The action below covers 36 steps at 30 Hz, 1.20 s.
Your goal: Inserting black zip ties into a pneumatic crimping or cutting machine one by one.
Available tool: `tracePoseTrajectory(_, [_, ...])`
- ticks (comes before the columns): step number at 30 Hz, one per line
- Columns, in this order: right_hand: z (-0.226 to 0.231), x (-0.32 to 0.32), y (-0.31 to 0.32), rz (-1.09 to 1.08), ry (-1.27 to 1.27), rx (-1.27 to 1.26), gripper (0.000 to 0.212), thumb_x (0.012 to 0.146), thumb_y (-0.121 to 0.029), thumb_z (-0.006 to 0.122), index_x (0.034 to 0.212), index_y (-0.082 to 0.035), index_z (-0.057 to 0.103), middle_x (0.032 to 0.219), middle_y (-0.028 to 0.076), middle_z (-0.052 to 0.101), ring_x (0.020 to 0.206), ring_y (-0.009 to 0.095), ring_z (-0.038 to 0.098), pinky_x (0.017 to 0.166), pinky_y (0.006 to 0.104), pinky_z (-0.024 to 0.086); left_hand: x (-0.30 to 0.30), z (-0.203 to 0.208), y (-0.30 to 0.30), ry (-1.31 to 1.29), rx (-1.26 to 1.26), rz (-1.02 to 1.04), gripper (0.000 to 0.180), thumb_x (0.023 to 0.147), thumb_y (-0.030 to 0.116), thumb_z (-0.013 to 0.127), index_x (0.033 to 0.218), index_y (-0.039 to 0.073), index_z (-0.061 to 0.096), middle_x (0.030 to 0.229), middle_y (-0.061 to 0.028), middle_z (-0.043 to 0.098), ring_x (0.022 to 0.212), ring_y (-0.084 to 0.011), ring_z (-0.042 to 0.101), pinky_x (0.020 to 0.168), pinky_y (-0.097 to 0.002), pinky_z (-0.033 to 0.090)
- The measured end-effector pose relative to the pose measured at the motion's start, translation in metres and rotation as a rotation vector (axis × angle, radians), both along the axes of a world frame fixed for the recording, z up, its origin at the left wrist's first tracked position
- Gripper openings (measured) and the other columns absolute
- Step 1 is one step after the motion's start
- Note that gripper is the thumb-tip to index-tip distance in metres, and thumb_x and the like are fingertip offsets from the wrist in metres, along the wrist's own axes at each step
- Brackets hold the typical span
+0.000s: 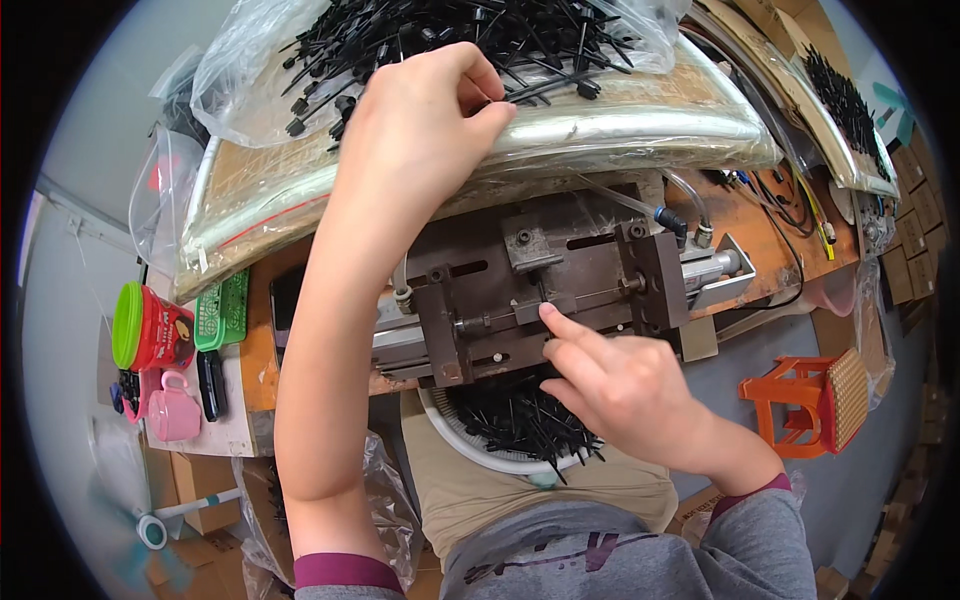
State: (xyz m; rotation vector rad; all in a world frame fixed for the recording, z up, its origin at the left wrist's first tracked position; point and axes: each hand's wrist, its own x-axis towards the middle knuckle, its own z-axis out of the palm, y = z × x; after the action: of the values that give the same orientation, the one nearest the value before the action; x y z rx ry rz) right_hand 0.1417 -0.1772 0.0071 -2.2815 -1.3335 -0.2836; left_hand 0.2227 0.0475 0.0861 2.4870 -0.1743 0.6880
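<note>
The largest thing in front of the person was the wooden counter, with a wide, plastic-wrapped tray at its far side. Nearer stood a dark metal fixture, with a white basin below its front edge. The thin black parts lay heaped on the tray, and more black pieces filled the basin. The left hand reached to the heap's near edge, thumb and forefinger drawn together; whether a part was pinched there could not be told. The right hand was loosely curled and gripped nothing visible, its forefinger extended to touch the small central block, by which a slim dark piece showed. The step in hand seemed to be settling that piece with one finger while the other hand picked at the heap; the next move appeared to call for steady alignment and a fingertip clear of the block.
</note>
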Motion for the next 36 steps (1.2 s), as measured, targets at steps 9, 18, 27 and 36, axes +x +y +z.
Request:
tracePoseTrajectory(9, [0.049, 0.126, 0.026, -0.230, -0.441, 0.390, 0.017, 0.087, -0.017, 0.071, 0.095, -0.003, 0.067, 0.092, 0.013, 0.067, 0.093, 0.033, 0.065, 0.083, 0.0430, 0.052, -0.104, -0.007, -0.031, -0.107, -0.246, -0.068, 0.004, 0.083, -0.002, 0.072, 0.087, 0.000, 0.074, 0.097, -0.0089, 0.070, 0.072, -0.0071, 0.061, 0.057, -0.0171, 0.046])
tracePoseTrajectory(18, [0.046, 0.158, 0.050, -0.216, -0.208, 0.254, 0.019, 0.091, -0.015, 0.065, 0.097, 0.001, 0.073, 0.095, 0.018, 0.068, 0.100, 0.035, 0.064, 0.091, 0.0445, 0.051, -0.167, -0.085, -0.063, 0.141, -0.074, -0.082, 0.030, 0.072, 0.004, 0.084, 0.099, 0.001, 0.073, 0.130, -0.0169, 0.066, 0.086, -0.0233, 0.072, 0.074, -0.0300, 0.059])
tracePoseTrajectory(27, [0.054, 0.167, 0.042, -0.129, -0.132, 0.272, 0.017, 0.088, -0.013, 0.071, 0.100, -0.001, 0.070, 0.088, 0.011, 0.067, 0.080, 0.024, 0.066, 0.075, 0.0340, 0.052, -0.148, -0.100, -0.079, 0.072, 0.123, -0.061, 0.017, 0.077, 0.005, 0.079, 0.091, 0.005, 0.070, 0.096, -0.0077, 0.069, 0.069, -0.0238, 0.067, 0.061, -0.0307, 0.053])
tracePoseTrajectory(36, [0.046, 0.142, 0.034, -0.139, -0.305, 0.321, 0.022, 0.089, -0.013, 0.071, 0.110, -0.004, 0.070, 0.094, 0.008, 0.066, 0.077, 0.022, 0.063, 0.073, 0.0316, 0.052, -0.158, -0.096, -0.077, 0.132, -0.380, -0.030, 0.034, 0.078, -0.003, 0.080, 0.111, 0.001, 0.073, 0.103, -0.0122, 0.069, 0.087, -0.0190, 0.071, 0.074, -0.0280, 0.061])
